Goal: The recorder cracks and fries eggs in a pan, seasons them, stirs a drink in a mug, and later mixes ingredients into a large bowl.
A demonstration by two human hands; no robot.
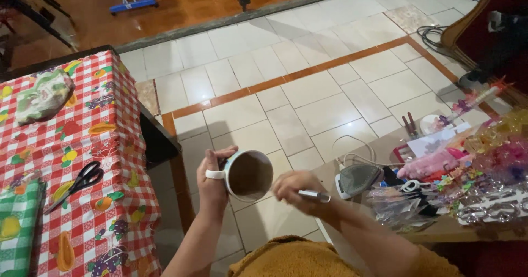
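Note:
My left hand [212, 180] grips a white mug [247, 175] by its handle, tilted so the brown inside faces me. My right hand [297, 192] holds a small silver tool [316, 195] right beside the mug's rim, its tip pointing right. Both hands hover over the tiled floor between two tables. Orange sleeves show at the bottom edge.
A table with a red checked fruit-print cloth [118, 123] stands left, bearing black scissors [82, 179] and folded fabric [41, 95]. On the right, a wooden table [385, 139] carries an iron [356, 179], pink items and shiny craft packets [495, 161]. A wooden chair [467, 24] stands far right.

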